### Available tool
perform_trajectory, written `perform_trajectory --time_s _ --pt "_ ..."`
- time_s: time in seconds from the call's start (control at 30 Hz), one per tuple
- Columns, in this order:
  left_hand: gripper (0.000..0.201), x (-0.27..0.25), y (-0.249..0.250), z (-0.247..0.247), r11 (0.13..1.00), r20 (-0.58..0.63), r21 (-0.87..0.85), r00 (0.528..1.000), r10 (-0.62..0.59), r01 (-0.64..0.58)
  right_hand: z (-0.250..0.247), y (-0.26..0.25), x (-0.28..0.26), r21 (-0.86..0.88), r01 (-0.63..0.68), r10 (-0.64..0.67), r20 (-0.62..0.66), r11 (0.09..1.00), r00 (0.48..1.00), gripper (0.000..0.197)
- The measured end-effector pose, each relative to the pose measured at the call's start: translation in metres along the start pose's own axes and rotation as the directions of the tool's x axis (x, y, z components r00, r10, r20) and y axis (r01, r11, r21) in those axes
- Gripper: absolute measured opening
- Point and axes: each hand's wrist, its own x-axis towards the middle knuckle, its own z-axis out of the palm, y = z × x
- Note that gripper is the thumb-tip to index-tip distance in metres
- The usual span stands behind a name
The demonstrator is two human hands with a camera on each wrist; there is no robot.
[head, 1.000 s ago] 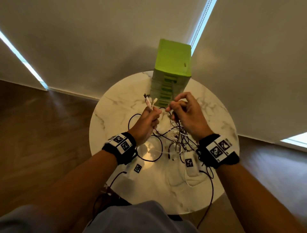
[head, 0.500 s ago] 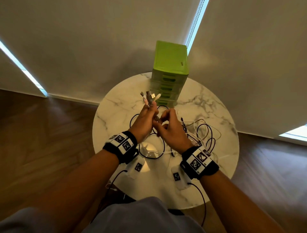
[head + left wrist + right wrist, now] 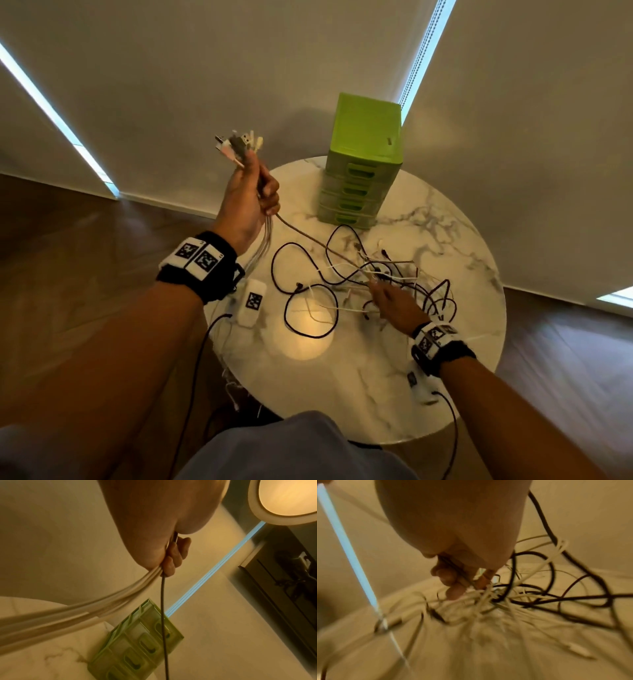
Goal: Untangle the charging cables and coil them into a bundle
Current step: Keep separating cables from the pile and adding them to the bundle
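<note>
The left hand [image 3: 246, 202] now lifts its gripped plug ends [image 3: 236, 144] high above the table, while the right hand [image 3: 394, 305] drops away from it into the tangled cables [image 3: 387, 277].

Two hands: the left hand [image 3: 246, 202] and the right hand [image 3: 394, 305]. One round marble tabletop [image 3: 455, 246]. One green drawer unit [image 3: 363, 161]. The tangled charging cables [image 3: 373, 277], black and white, cannot be counted exactly.

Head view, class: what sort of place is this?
Probably a room at home or in an office: a round marble-look table, a green drawer unit on it, wood floor and drawn blinds.
</note>
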Motion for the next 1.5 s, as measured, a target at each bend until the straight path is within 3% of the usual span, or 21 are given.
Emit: perform_trajectory --time_s 0.1,0.2,0.43,0.63,0.77,0.93,1.07,1.17,1.33,1.4,1.5 --pt "0.045 -0.011 -0.013 0.012 0.987 0.012 0.142 0.997 -0.081 0.078 -0.026 -0.023 0.019 0.072 -0.015 0.033 -0.25 0.997 0.968 0.043" --pt "0.051 -0.023 -0.038 0.028 0.945 0.018 0.289 0.986 -0.167 0.155 -0.046 -0.064 0.02 0.115 0.13 -0.084 -0.345 0.985 0.935 0.04" --pt "0.058 -0.03 -0.072 0.065 0.917 0.097 0.361 0.971 -0.219 0.17 -0.041 -0.111 0.003 -0.032 0.362 -0.363 -0.125 0.932 0.923 0.023" --pt "0.048 -0.032 -0.056 0.078 0.972 0.112 0.211 0.985 -0.128 0.103 -0.025 -0.086 -0.006 0.185 0.302 -0.316 0.051 0.935 0.947 0.042" --pt "0.046 -0.018 -0.024 0.062 0.992 0.049 0.118 0.998 -0.041 0.035 -0.01 -0.037 -0.019 0.162 0.2 -0.231 0.206 0.966 0.951 0.046" --pt "0.043 0.006 0.015 0.031 0.994 -0.03 0.086 0.997 0.068 -0.065 -0.025 0.009 -0.009 -0.065 0.133 -0.123 0.142 0.989 0.982 0.03" --pt "0.04 -0.001 -0.002 0.035 0.931 0.005 0.354 0.996 0.095 -0.09 -0.05 -0.003 0.02 -0.096 0.036 -0.045 -0.085 0.995 0.995 0.04" --pt "0.038 -0.016 -0.04 0.042 0.847 0.099 0.53 0.995 -0.005 -0.048 -0.062 -0.032 0.029 -0.006 0.053 -0.053 -0.237 0.999 0.97 0.039" --pt "0.051 -0.03 -0.075 0.069 0.828 0.082 0.54 0.97 -0.227 0.148 -0.061 -0.086 0.014 -0.037 0.253 -0.255 -0.161 0.967 0.953 0.032" --pt "0.045 -0.031 -0.079 0.078 0.841 0.107 0.514 0.96 -0.258 0.168 -0.059 -0.096 0.008 -0.068 0.307 -0.313 -0.118 0.949 0.942 0.031" --pt "0.035 -0.026 -0.083 0.08 0.852 0.101 0.49 0.959 -0.265 0.184 -0.052 -0.096 0.003 0.047 0.313 -0.31 -0.068 0.949 0.948 0.021"
